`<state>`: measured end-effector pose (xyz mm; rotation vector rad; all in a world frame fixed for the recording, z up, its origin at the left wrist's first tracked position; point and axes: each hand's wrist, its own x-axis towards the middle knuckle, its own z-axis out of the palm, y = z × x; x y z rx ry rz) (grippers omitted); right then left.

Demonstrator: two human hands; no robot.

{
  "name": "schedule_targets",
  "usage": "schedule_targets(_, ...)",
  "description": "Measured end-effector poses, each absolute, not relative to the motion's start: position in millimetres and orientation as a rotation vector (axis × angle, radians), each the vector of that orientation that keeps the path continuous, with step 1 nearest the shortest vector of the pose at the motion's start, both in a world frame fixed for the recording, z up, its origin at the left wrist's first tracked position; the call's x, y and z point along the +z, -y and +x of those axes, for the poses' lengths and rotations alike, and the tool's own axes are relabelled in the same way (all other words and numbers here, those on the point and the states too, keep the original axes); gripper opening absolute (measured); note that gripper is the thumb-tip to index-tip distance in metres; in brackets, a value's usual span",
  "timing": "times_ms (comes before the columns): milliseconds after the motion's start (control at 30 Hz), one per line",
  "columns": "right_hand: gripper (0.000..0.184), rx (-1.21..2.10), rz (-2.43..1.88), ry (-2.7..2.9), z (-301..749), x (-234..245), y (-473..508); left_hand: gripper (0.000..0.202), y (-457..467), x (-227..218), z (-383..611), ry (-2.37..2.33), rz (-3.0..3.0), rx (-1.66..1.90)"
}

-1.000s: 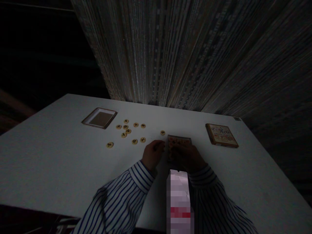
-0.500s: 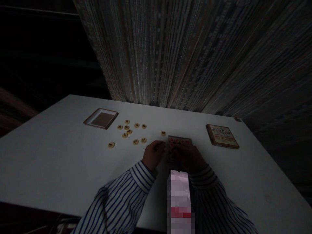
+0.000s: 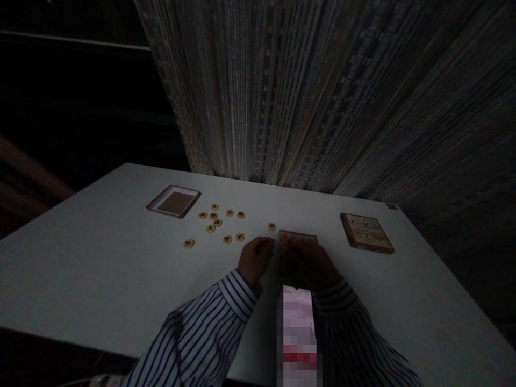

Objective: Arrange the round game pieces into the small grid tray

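Note:
My left hand (image 3: 256,260) rests at the left side of a small tray (image 3: 299,233), its fingers curled closed; whatever may be inside them is hidden. Over the tray reaches my right hand (image 3: 314,263), dark in shadow, with its fingers drawn together down at the pieces. Rows of round Chinese chess pieces (image 3: 289,238) fill the visible part of the tray. Just beyond my left hand lies a single Chinese chess piece (image 3: 271,227). Several loose Chinese chess pieces (image 3: 217,223) are scattered further left, flat on the white table (image 3: 161,279).
An open shallow box part (image 3: 192,200) lies at the back left. At the right is a box lid (image 3: 368,232) with a printed picture. A small dark item (image 3: 391,206) sits at the far right corner. Behind the table hangs a striped string curtain (image 3: 258,97).
The view has shifted slightly, so the table and its pieces appear a little lower and to the right. Both hands stay by the tray, with only slight finger movement.

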<state>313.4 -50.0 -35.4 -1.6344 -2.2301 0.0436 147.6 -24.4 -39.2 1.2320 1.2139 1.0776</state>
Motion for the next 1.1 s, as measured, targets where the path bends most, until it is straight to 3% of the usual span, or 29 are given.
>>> schedule_targets(333, 0.021, 0.123, -1.461, 2.163, 306, -20, 41, 0.015, 31, -23, 135, -1.137, 1.192, 1.097)
schedule_targets(600, 0.023, -0.041, -1.569, 2.297, 285, -4, 35, 0.015, 35, -13, 108, -1.135, 1.274, 1.176)
schedule_targets(1100, 0.028, 0.194, -1.496, 2.584, 216, 24, 17, 0.018, 43, -14, 26, -1.431, 1.354, 1.318)
